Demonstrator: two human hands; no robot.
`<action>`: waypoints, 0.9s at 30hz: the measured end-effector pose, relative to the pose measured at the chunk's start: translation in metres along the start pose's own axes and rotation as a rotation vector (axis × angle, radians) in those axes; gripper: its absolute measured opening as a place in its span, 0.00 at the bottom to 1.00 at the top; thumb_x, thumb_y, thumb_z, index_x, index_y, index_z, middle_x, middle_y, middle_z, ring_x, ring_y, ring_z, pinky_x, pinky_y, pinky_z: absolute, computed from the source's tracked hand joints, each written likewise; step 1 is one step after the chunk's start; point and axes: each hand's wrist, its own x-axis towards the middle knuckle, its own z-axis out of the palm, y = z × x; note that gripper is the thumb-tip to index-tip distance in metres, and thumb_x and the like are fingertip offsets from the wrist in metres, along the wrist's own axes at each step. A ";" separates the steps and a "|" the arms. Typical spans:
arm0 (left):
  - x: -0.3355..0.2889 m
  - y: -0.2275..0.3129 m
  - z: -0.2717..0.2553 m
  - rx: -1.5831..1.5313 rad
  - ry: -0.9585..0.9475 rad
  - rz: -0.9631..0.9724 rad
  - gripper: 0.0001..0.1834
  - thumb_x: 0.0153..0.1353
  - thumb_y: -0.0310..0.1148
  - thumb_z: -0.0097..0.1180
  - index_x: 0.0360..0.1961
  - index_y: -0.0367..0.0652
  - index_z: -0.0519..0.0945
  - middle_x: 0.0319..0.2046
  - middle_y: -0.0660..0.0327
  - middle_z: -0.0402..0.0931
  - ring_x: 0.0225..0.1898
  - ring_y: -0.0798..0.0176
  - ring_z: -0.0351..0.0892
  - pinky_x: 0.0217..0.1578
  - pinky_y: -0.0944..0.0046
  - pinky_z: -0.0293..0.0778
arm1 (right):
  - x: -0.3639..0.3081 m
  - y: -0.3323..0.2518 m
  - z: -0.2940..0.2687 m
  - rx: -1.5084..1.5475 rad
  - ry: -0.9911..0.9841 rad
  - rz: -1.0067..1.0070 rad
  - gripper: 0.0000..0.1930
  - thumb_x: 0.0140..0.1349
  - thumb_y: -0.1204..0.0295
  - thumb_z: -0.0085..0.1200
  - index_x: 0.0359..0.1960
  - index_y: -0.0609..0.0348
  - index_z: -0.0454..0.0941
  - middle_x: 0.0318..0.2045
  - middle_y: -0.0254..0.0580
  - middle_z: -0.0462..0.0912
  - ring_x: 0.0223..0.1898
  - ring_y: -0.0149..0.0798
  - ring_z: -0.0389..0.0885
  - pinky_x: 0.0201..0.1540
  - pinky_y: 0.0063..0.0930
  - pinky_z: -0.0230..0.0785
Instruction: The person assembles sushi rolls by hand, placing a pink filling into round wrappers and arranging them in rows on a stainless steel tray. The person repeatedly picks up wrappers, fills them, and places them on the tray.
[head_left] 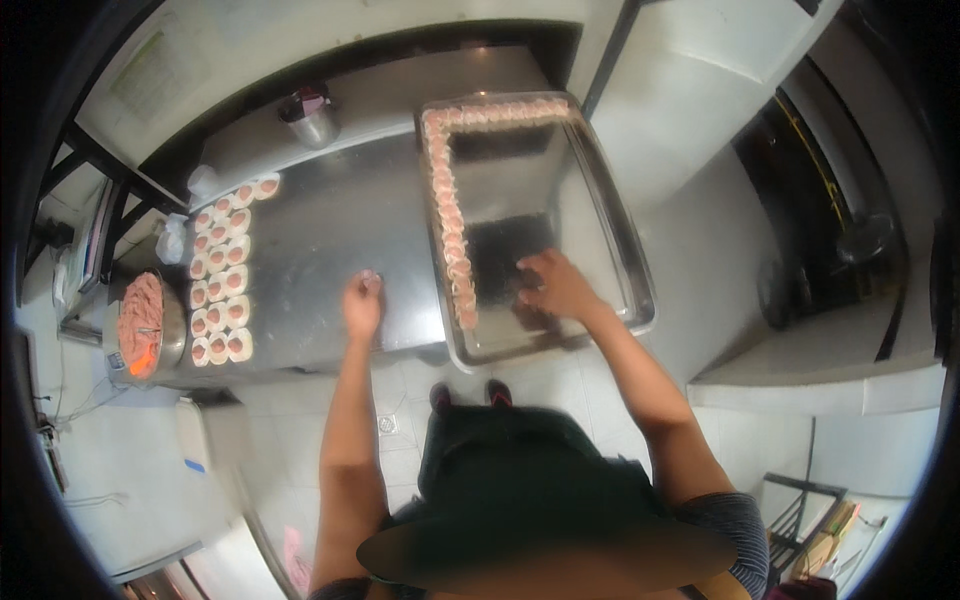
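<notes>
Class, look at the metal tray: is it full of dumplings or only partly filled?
Partly filled: dumplings line only the tray's far and left edges.

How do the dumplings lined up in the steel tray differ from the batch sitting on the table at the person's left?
The dumplings in the tray form a single-file L along the far and left walls of the tray; the dumplings on the table sit in a block of short rows, straight on the steel table. The right hand rests in the tray; the left hand rests between the groups. Both are small, pale-wrapped and pink-topped.
</notes>
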 end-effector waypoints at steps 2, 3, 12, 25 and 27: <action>0.014 -0.008 0.007 -0.027 0.106 0.066 0.17 0.63 0.38 0.57 0.41 0.30 0.78 0.35 0.52 0.81 0.36 0.60 0.78 0.43 0.61 0.72 | 0.018 0.001 0.009 -0.047 -0.067 -0.055 0.29 0.49 0.59 0.65 0.56 0.46 0.74 0.53 0.46 0.70 0.56 0.52 0.70 0.58 0.45 0.65; 0.014 -0.011 0.009 -0.043 0.155 0.075 0.17 0.63 0.38 0.56 0.40 0.30 0.78 0.32 0.53 0.81 0.33 0.60 0.77 0.40 0.61 0.72 | 0.032 0.003 0.012 -0.004 -0.087 -0.086 0.29 0.50 0.59 0.65 0.55 0.47 0.74 0.53 0.47 0.70 0.58 0.53 0.68 0.59 0.47 0.63; 0.001 -0.002 0.019 0.045 0.320 0.094 0.14 0.61 0.39 0.55 0.29 0.37 0.80 0.15 0.54 0.69 0.18 0.64 0.66 0.22 0.62 0.64 | 0.264 -0.002 -0.005 -0.208 0.110 -0.053 0.31 0.54 0.74 0.54 0.64 0.44 0.67 0.59 0.52 0.66 0.61 0.55 0.66 0.62 0.45 0.62; 0.001 0.017 0.008 0.032 0.238 0.050 0.04 0.57 0.30 0.55 0.28 0.42 0.81 0.19 0.57 0.74 0.17 0.63 0.69 0.21 0.65 0.66 | 0.394 -0.046 0.004 -0.472 0.076 0.101 0.35 0.59 0.74 0.47 0.68 0.28 0.59 0.69 0.55 0.53 0.69 0.55 0.56 0.67 0.43 0.58; 0.002 0.017 0.008 0.046 0.256 0.078 0.04 0.56 0.29 0.56 0.27 0.43 0.80 0.19 0.57 0.74 0.17 0.63 0.70 0.21 0.64 0.67 | 0.398 -0.043 0.004 -0.498 0.101 0.074 0.34 0.58 0.73 0.48 0.68 0.29 0.61 0.68 0.55 0.56 0.68 0.55 0.58 0.67 0.41 0.59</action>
